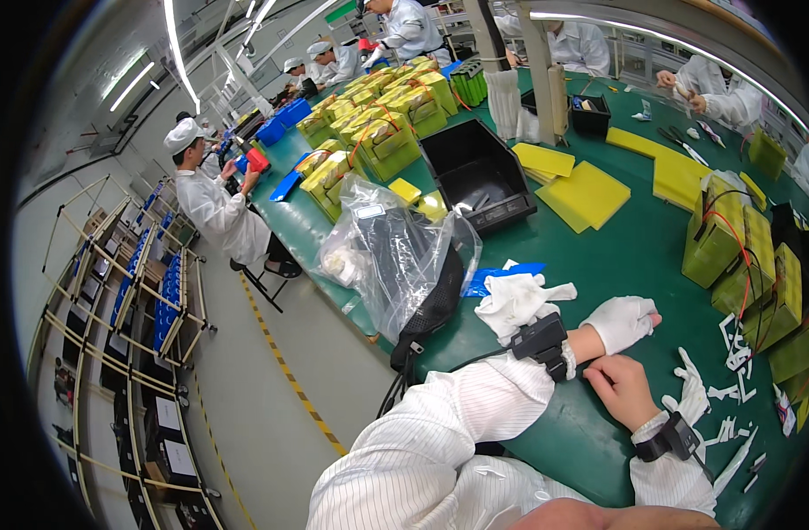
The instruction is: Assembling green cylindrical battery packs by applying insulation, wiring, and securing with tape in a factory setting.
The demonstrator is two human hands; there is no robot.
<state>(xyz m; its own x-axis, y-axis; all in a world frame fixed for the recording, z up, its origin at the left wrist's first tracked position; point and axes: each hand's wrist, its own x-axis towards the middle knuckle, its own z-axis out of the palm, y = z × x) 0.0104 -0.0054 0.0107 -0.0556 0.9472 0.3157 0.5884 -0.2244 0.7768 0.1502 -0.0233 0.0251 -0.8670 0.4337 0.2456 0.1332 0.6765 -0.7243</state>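
My left hand (620,326) wears a white glove with bare fingertips and rests over the green table (590,269). Its fingers curl in, and no object shows in them. Just nearer, my right hand (625,390), ungloved, lies beside the left wrist, its fingers bent under and thumb along the side; nothing shows in it. Each wrist carries a black strapped device, the left one (540,339) and the right one (676,436). A crumpled white glove (517,303) lies left of my left hand, on a blue packet (488,281). Another white glove (690,389) lies beyond the right wrist.
A clear plastic bag (382,252) and black mesh pouch (435,300) sit at the table's left edge. Beyond are a black bin (475,168), yellow sheets (585,196) and yellow-green battery packs (382,141). More packs (718,234) and white scraps (736,353) lie right. Co-workers (215,199) sit around.
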